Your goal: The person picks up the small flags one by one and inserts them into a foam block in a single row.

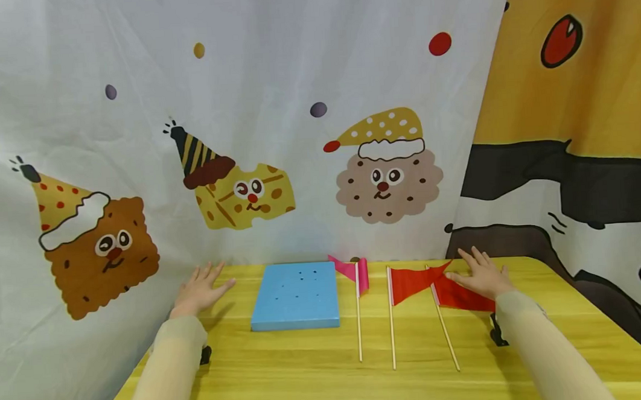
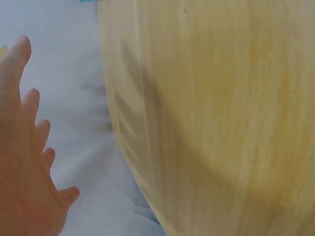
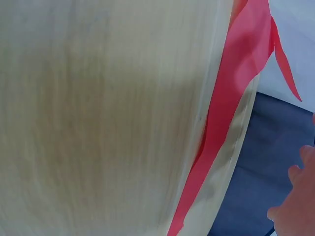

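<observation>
At lower L/R of frame, L hand [image 1: 199, 291] and R hand [image 1: 483, 273] are being held w/ fingers spread; prob. pre-grasp, pinch on red flag [image 1: 409, 285] being called for next.

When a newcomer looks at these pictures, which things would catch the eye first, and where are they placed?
Probably the cartoon faces in hats on the pale backdrop behind the table. Next come the bright blue block, dotted with dark spots, and, to its right, one pink flag and two red flags. The left hand and right hand frame this row.
</observation>
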Tool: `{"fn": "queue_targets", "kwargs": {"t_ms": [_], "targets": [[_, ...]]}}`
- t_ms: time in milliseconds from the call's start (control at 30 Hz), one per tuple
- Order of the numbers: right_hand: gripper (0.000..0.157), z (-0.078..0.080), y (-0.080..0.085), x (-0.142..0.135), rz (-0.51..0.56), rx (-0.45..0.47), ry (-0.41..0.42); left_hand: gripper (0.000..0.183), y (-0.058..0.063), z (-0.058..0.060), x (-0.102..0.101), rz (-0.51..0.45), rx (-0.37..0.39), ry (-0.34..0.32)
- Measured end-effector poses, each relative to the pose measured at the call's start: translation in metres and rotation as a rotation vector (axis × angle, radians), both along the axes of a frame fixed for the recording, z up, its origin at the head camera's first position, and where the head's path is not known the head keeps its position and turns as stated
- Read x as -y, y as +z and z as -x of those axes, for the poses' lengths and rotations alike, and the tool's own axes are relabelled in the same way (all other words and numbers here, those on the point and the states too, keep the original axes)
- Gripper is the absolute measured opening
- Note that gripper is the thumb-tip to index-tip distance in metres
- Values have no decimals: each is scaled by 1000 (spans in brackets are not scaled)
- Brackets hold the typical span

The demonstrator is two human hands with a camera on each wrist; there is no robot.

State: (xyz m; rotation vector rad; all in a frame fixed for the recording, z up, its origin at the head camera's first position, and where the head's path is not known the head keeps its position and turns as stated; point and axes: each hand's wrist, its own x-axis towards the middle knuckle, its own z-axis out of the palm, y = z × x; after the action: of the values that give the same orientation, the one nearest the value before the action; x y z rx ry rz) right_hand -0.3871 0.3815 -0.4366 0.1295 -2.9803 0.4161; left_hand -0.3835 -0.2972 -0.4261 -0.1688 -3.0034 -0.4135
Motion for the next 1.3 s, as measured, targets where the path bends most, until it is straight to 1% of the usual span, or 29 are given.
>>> {"fn": "queue_targets", "kwargs": {"t_ms": [100, 167, 233, 333, 433, 467, 533, 667, 733, 800, 900, 967, 1133, 1233, 1300], "targets": [[89, 2, 1, 2, 20, -17, -1, 77, 2, -1, 0, -10, -19, -11], [88, 2, 3, 7, 74, -36, 11, 77, 4, -2, -2, -26, -43, -30], [87, 2, 3, 14, 141, -67, 33, 74, 4, -3, -5, -62, -72, -59], [85, 0, 4, 30, 254, -118, 76, 71, 3, -3, -10, -177, -99, -113], [80, -3, 5, 48, 327, -164, 118, 68, 1, -2, -15, -317, -92, -155], [78, -4, 6, 54, 347, -178, 128, 66, 0, -3, -17, -362, -84, -165], [73, -7, 9, 67, 387, -199, 154, 66, -2, -3, -20, -422, -58, -170], [63, -11, 14, 90, 471, -225, 205, 66, -2, -7, -28, -564, 30, -151], [56, -12, 16, 101, 522, -217, 230, 65, -2, -8, -31, -676, 81, -147], [51, -14, 16, 112, 558, -213, 237, 63, -3, -8, -35, -800, 122, -141], [43, -14, 15, 128, 613, -172, 235, 61, -7, -9, -40, -959, 164, -141], [39, -14, 13, 138, 640, -145, 225, 61, -10, -10, -43, -1008, 187, -139], [33, -14, 7, 163, 751, 4, 225, 59, -19, -16, -48, -1069, 231, -165], [34, -16, 2, 175, 818, 108, 241, 54, -25, -18, -51, -1117, 255, -191], [35, -17, -1, 183, 840, 154, 243, 51, -29, -21, -53, -1138, 271, -206]]}}
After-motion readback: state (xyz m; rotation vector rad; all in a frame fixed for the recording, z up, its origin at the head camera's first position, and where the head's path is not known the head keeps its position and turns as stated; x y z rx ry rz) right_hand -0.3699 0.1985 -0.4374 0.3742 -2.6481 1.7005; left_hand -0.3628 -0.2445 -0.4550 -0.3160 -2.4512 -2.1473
